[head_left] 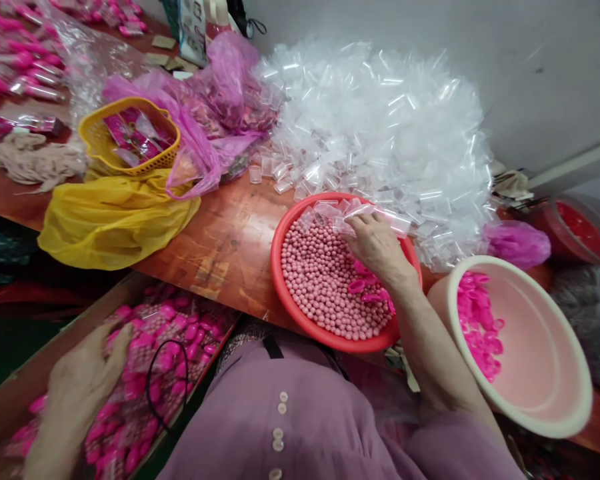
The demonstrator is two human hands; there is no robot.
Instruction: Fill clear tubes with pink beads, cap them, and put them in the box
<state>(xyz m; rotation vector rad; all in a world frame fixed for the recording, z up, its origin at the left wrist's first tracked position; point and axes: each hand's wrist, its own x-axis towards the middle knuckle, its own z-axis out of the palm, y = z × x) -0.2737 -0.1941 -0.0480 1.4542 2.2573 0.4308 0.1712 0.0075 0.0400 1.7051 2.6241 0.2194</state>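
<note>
A red basin point(279, 283) full of small pink beads point(325, 273) sits at the table's front edge. My right hand point(377, 247) reaches over its far side, fingers bent down onto a clear plastic tube point(399, 222). More clear tubes lie beside it along the rim. Several bright pink plastic pieces point(364, 287) rest on the beads under my wrist. Lower left, my left hand point(83, 367) is over a box point(27, 370) of filled pink-capped tubes point(153, 347). Its thumb stands apart from the fingers, and I see nothing between them.
A large heap of clear tubes point(380, 113) lies against the wall. A cream tub point(540, 347) holding pink pieces point(480, 327) stands at right. Left on the table are a yellow basket point(130, 167), a yellow bag point(115, 220) and purple bags point(230, 87). A black loop point(150, 387) crosses the box.
</note>
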